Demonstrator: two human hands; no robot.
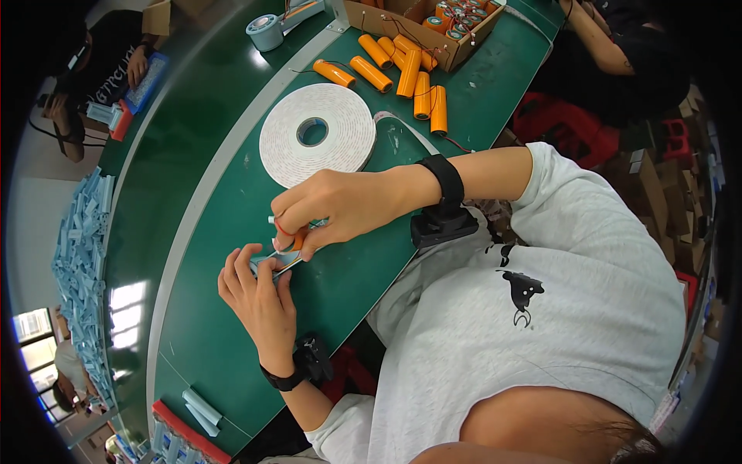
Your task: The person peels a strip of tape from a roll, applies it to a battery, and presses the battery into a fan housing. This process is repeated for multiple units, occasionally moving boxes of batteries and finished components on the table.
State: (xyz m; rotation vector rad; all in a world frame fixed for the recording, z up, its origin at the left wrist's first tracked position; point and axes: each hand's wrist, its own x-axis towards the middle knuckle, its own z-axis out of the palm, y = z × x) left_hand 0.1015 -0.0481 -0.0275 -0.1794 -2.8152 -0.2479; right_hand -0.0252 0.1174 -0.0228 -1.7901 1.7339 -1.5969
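A person in a pale gray printed shirt [595, 255] works at a green counter [209, 332], both hands meeting left of center in the frame. The left hand [259, 298], reaching up from lower center, has its grip drawn in around a light-blue piece [287, 257], fingers curled and thumb near its edge. Above it, the right hand [328, 209] comes in from the right, its grip pinched nearly closed on a small orange part [297, 242], mostly hidden by the fingers, right against the light-blue piece. Black bands circle both wrists. Just above the hands lies a wide roll of white tape [340, 116]; beyond it, at top center, orange cylinders [371, 75] with thin wires lie beside a cardboard box [475, 42] holding more. Two loose blue strips [202, 408] rest at lower left, near a red-edged tray [189, 435]. A heap of blue pieces [81, 271] lines the left edge.
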